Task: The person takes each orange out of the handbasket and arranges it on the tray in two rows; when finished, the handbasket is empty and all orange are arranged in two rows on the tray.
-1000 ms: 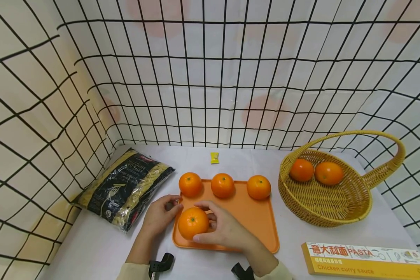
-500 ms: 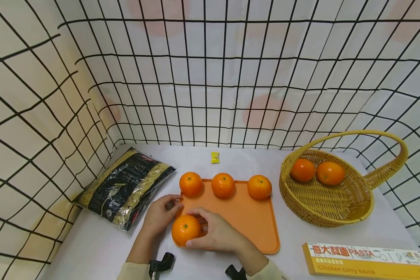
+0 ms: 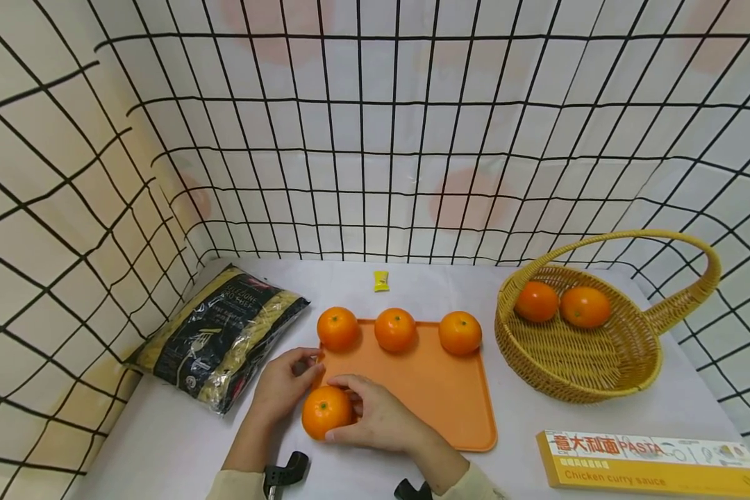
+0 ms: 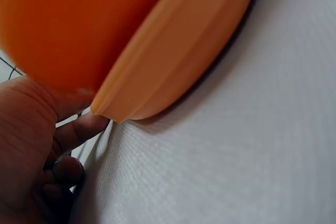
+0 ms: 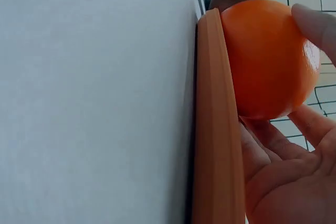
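Note:
In the head view, my right hand (image 3: 375,413) grips an orange (image 3: 326,412) at the near left corner of the orange tray (image 3: 437,403). Its thumb is on the near side and the fingers curve round the far side. The right wrist view shows this orange (image 5: 270,61) sitting right against the tray's rim (image 5: 215,119). My left hand (image 3: 285,380) pinches the tray's left rim, close beside the held orange. In the left wrist view its fingers (image 4: 79,129) meet the rim, partly hidden by the orange. Three more oranges (image 3: 395,330) line the tray's far edge.
A wicker basket (image 3: 575,389) with two orange fruits (image 3: 585,307) stands at the right. A yellow-and-white pasta box (image 3: 653,462) lies in front of it. At the left is a black-and-gold pasta bag (image 3: 219,337); a small yellow packet (image 3: 381,281) lies behind the tray. Black wire mesh (image 3: 362,149) encloses the table.
My right hand has moved the orange left and toward me, to the tray's near left corner. My left hand has stayed at the tray's left rim.

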Motion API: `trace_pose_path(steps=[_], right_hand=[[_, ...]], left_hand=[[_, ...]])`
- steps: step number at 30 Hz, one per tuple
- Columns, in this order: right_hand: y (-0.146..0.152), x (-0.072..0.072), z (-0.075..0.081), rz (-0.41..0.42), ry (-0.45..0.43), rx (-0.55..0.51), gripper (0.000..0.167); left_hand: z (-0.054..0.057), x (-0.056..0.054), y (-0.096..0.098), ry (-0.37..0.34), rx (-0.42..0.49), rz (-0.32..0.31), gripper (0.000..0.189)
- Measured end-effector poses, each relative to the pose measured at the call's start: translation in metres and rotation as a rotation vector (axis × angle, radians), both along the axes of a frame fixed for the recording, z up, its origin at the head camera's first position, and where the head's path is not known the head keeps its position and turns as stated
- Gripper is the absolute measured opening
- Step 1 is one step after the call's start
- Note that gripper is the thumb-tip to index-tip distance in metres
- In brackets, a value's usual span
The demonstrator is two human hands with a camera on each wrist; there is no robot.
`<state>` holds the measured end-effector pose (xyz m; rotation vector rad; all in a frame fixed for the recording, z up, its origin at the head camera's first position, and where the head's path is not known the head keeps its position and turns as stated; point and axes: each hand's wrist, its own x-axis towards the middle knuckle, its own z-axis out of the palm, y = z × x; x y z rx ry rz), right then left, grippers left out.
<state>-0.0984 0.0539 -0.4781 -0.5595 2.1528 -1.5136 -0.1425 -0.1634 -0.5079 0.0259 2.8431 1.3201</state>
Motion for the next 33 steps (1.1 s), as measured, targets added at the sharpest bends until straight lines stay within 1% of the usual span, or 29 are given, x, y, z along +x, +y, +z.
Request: trace_pose_path(steps=[4, 9, 15, 20, 24, 28, 33], right_hand=[[-0.0019, 0.0003, -0.0017, 0.002, -0.051, -0.062, 0.07], [-0.0028, 0.0007, -0.0021, 0.006, -0.056, -0.07, 0.071], [-0.0019, 0.0007, -0.002, 0.02, -0.039, -0.037, 0.075], [-0.0014, 0.0007, -0.0016, 0.014, -0.024, -0.007, 0.075], [-0.0015, 0.0012, -0.0021, 0.012, -0.016, -0.01, 0.073], [-0.0021, 0.0013, -0.0025, 0.015, -0.027, -0.031, 0.073], [-0.0022, 0.0008, -0.0003, 0.018, -0.03, 0.0, 0.074]], left_hand=[[-0.0003, -0.0003, -0.0005, -0.002, -0.005, 0.0, 0.025], [-0.0009, -0.0006, -0.001, -0.005, -0.01, 0.002, 0.025], [-0.0009, -0.0006, -0.0005, -0.01, -0.02, 0.001, 0.025], [-0.0005, -0.0005, 0.0, -0.01, -0.023, 0.001, 0.025], [-0.0001, -0.0002, 0.0003, -0.009, -0.021, 0.001, 0.025], [0.0003, 0.0002, 0.0001, -0.009, -0.018, 0.0, 0.025], [0.0018, 0.0002, 0.0004, -0.016, -0.015, -0.001, 0.025]])
